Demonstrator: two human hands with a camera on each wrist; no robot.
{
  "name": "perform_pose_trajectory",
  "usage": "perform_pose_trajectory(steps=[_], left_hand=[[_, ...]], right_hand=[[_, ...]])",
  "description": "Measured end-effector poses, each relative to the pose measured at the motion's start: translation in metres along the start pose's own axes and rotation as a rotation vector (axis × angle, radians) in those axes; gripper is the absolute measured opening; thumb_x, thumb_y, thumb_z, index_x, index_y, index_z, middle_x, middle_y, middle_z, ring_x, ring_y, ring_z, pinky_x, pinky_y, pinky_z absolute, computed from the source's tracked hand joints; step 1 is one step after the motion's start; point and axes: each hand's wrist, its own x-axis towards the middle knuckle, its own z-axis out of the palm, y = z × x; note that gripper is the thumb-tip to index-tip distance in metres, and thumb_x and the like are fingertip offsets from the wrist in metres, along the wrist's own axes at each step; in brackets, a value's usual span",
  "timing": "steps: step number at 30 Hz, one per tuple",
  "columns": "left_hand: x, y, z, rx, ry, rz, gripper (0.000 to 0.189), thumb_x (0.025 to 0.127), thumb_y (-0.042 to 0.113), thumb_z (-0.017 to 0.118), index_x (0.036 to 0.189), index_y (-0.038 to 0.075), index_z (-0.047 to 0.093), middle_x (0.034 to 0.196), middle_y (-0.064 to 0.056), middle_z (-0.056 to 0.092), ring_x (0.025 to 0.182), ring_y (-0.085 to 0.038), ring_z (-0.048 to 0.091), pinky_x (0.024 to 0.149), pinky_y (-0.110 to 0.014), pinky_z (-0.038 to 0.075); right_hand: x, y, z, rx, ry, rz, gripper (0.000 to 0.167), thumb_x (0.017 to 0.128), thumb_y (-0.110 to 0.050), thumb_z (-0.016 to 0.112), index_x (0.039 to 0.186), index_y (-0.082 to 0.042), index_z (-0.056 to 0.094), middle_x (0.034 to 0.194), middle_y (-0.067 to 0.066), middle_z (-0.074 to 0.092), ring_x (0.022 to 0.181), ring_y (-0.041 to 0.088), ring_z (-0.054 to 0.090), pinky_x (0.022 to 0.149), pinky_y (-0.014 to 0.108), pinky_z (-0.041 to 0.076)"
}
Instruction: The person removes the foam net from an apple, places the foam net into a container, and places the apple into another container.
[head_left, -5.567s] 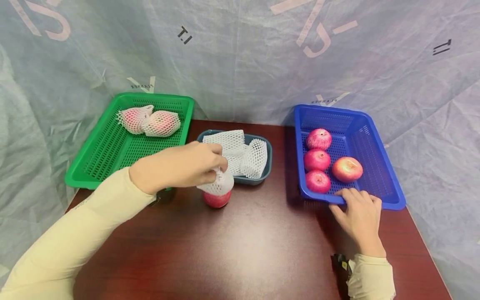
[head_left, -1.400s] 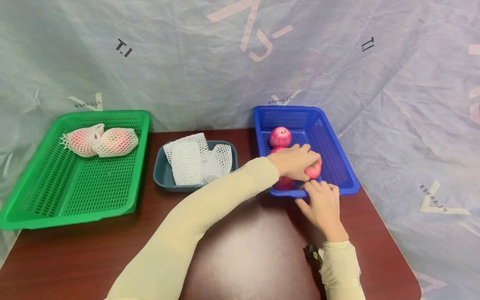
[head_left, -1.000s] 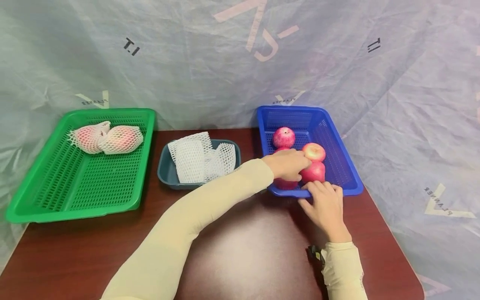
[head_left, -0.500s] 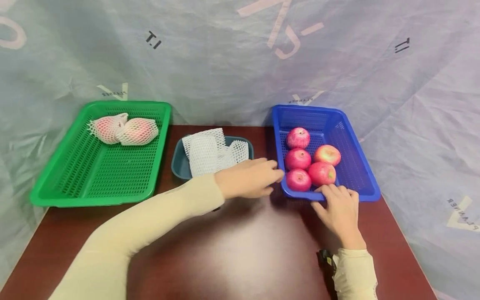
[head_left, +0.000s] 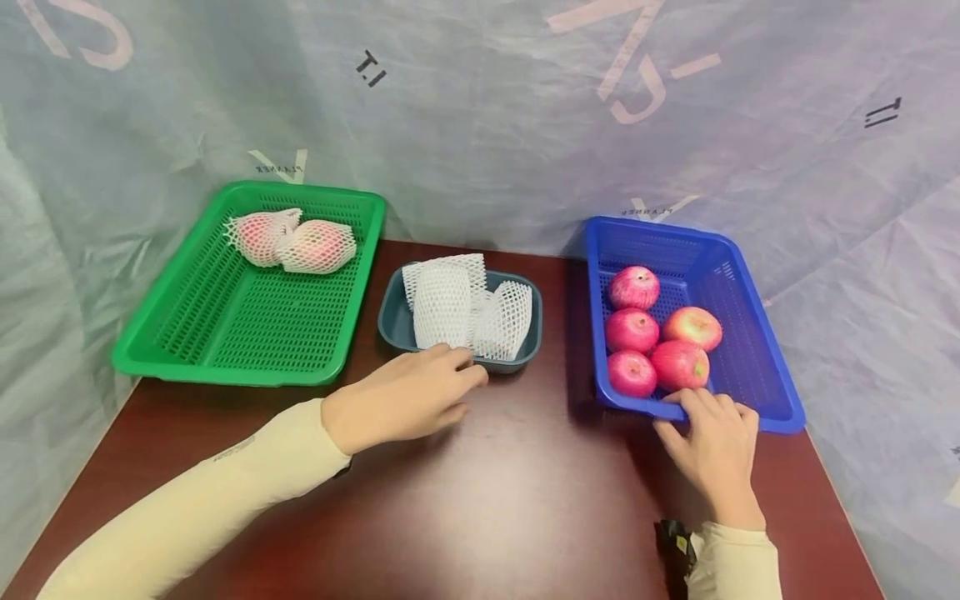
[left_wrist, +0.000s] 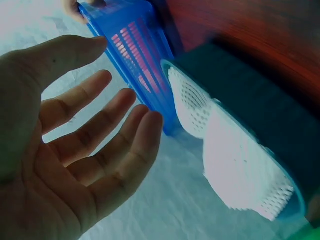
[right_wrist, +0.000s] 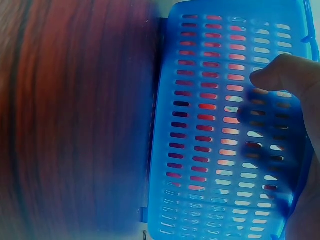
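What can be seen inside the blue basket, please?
The blue basket holds five reddish fruits: three lined up along its left side and two to their right. Whatever lies directly beneath them is covered, so that cannot be seen.

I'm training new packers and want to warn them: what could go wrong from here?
The right hand grips the near rim of the blue basket; a tug there might tilt it and set the bare apples rolling together.

The nets overlap in the tray, so the left hand, open beside it, might lift two at once or drag one out.
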Motion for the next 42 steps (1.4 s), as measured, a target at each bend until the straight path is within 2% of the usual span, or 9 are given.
perform_pose_trajectory(steps=[10, 16, 20, 25, 28, 32, 35, 39, 42], left_hand=[[-0.022, -0.014, -0.012, -0.009, 0.106, -0.033, 0.027, 0.087, 0.02, 0.077, 0.11, 0.013, 0.067, 0.095, 0.0, 0.058, 0.085, -0.021, 0.057, 0.062, -0.033, 0.052], [-0.025, -0.039, -0.04, 0.082, 0.154, -0.109, 0.029, 0.089, 0.021, 0.075, 0.113, 0.007, 0.067, 0.1, -0.008, 0.062, 0.086, -0.027, 0.059, 0.063, -0.037, 0.053], [-0.022, -0.075, -0.065, 0.102, 0.119, -0.218, 0.035, 0.089, 0.018, 0.074, 0.119, 0.003, 0.064, 0.106, -0.015, 0.062, 0.091, -0.032, 0.061, 0.069, -0.044, 0.055], [-0.02, -0.141, -0.084, 0.057, -0.034, -0.404, 0.045, 0.094, 0.019, 0.068, 0.133, 0.002, 0.055, 0.126, -0.024, 0.055, 0.114, -0.043, 0.054, 0.092, -0.058, 0.046], [-0.021, -0.178, -0.087, 0.012, -0.104, -0.498, 0.052, 0.096, 0.024, 0.065, 0.141, 0.003, 0.048, 0.137, -0.027, 0.046, 0.125, -0.048, 0.044, 0.097, -0.064, 0.038], [-0.021, -0.217, -0.082, -0.034, -0.168, -0.575, 0.063, 0.095, 0.031, 0.065, 0.147, 0.004, 0.041, 0.145, -0.03, 0.037, 0.13, -0.051, 0.037, 0.096, -0.068, 0.036], [-0.02, -0.238, -0.069, -0.055, -0.216, -0.6, 0.069, 0.094, 0.033, 0.066, 0.149, 0.002, 0.038, 0.146, -0.031, 0.036, 0.129, -0.052, 0.037, 0.096, -0.068, 0.036], [-0.023, -0.252, -0.046, -0.062, -0.284, -0.619, 0.077, 0.091, 0.034, 0.071, 0.149, -0.002, 0.036, 0.144, -0.034, 0.036, 0.128, -0.053, 0.038, 0.096, -0.069, 0.036], [-0.034, -0.257, -0.032, -0.034, -0.338, -0.663, 0.083, 0.088, 0.036, 0.074, 0.148, -0.005, 0.034, 0.141, -0.04, 0.034, 0.127, -0.058, 0.034, 0.096, -0.07, 0.034]], right_hand=[[-0.001, 0.002, 0.0, -0.007, 0.019, -0.018, 0.018, 0.071, -0.023, 0.069, 0.084, -0.011, 0.066, 0.078, 0.007, 0.065, 0.069, 0.034, 0.054, 0.073, 0.057, 0.032], [0.0, 0.002, 0.0, -0.014, 0.028, -0.022, 0.019, 0.072, -0.025, 0.067, 0.084, -0.01, 0.066, 0.077, 0.007, 0.065, 0.068, 0.034, 0.054, 0.072, 0.057, 0.032], [0.0, 0.003, 0.0, -0.012, 0.034, -0.018, 0.019, 0.072, -0.026, 0.068, 0.083, -0.011, 0.066, 0.077, 0.007, 0.065, 0.068, 0.034, 0.053, 0.073, 0.057, 0.032], [-0.001, 0.003, 0.001, -0.018, 0.017, -0.014, 0.02, 0.071, -0.025, 0.069, 0.084, -0.01, 0.066, 0.078, 0.008, 0.066, 0.069, 0.035, 0.054, 0.073, 0.057, 0.032], [-0.002, 0.003, 0.001, -0.022, 0.013, -0.012, 0.019, 0.071, -0.025, 0.069, 0.084, -0.011, 0.066, 0.078, 0.007, 0.066, 0.069, 0.035, 0.054, 0.072, 0.057, 0.033], [-0.005, 0.001, 0.0, -0.026, 0.011, -0.005, 0.019, 0.071, -0.025, 0.07, 0.083, -0.011, 0.066, 0.078, 0.007, 0.065, 0.069, 0.034, 0.054, 0.072, 0.057, 0.033], [-0.009, -0.001, -0.002, -0.025, 0.006, -0.001, 0.019, 0.072, -0.025, 0.07, 0.083, -0.012, 0.066, 0.078, 0.007, 0.065, 0.069, 0.034, 0.054, 0.072, 0.056, 0.033], [-0.017, -0.006, -0.006, -0.024, 0.003, -0.003, 0.018, 0.071, -0.025, 0.071, 0.082, -0.013, 0.066, 0.078, 0.005, 0.064, 0.069, 0.032, 0.054, 0.072, 0.056, 0.033], [-0.016, -0.01, -0.004, -0.013, -0.001, -0.021, 0.017, 0.07, -0.025, 0.07, 0.082, -0.013, 0.066, 0.077, 0.004, 0.064, 0.068, 0.031, 0.054, 0.071, 0.055, 0.033]])
